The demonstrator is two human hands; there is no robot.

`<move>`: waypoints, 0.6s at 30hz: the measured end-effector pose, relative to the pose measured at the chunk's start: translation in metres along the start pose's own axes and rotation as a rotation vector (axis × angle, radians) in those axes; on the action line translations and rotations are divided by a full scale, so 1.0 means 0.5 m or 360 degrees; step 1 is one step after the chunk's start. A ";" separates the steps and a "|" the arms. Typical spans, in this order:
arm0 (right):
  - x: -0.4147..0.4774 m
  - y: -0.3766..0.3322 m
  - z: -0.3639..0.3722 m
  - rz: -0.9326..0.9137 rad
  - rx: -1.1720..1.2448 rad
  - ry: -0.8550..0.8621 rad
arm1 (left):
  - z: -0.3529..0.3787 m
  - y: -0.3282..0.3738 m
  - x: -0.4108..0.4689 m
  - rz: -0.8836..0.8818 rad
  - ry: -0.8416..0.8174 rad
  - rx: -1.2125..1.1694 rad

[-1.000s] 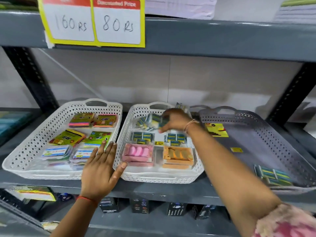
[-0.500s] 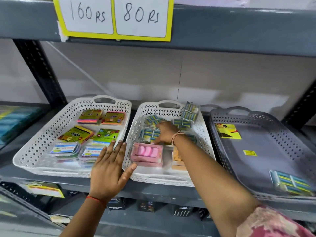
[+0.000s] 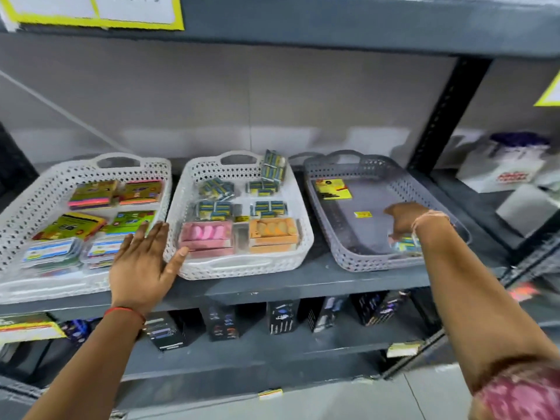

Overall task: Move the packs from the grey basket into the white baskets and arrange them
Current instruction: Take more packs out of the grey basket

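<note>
The grey basket [image 3: 342, 256] stands at the right of the shelf. One blue-green pack [image 3: 407, 244] lies in its near right corner, and my right hand [image 3: 403, 219] is down on it with the fingers curled over its left edge. The middle white basket [image 3: 242, 268] holds several blue-green packs [image 3: 213, 207], one leaning on the back wall [image 3: 273, 165], plus a pink box [image 3: 206, 234] and an orange box [image 3: 272, 231]. My left hand [image 3: 142, 262] lies flat with fingers spread across the gap between the two white baskets. The left white basket [image 3: 30, 192] holds colourful packs.
A yellow label [image 3: 333, 189] and a small yellow sticker [image 3: 362, 214] lie on the grey basket's floor. Another shelf hangs low overhead with a price sign [image 3: 91, 13]. Black boxes [image 3: 281, 316] line the shelf below. White boxes [image 3: 509, 171] sit in the bay to the right.
My right hand left the middle white basket, where it set down a blue-green pack, and swung right into the grey basket onto the last pack. The left hand stayed put.
</note>
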State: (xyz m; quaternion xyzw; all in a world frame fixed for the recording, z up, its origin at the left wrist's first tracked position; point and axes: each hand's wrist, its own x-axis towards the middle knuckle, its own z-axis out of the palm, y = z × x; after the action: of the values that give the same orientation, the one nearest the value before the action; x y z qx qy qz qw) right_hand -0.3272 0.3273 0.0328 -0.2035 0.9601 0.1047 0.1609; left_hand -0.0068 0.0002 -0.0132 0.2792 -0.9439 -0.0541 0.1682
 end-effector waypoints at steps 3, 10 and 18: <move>-0.009 0.027 0.029 0.0080 -0.0260 -0.0176 | 0.000 -0.001 -0.001 0.0004 -0.0010 0.0015; -0.004 0.032 0.034 0.0043 -0.0056 0.0031 | -0.007 0.001 -0.004 -0.0019 -0.0013 0.0003; -0.006 -0.170 -0.136 -0.0599 0.0475 0.0701 | -0.009 0.002 -0.002 -0.0018 0.0009 0.0001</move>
State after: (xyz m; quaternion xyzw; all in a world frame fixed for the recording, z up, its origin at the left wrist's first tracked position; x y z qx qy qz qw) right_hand -0.3067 0.2343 0.0853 -0.3693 0.9221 -0.1153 -0.0062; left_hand -0.0049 0.0017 -0.0089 0.2847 -0.9418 -0.0540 0.1705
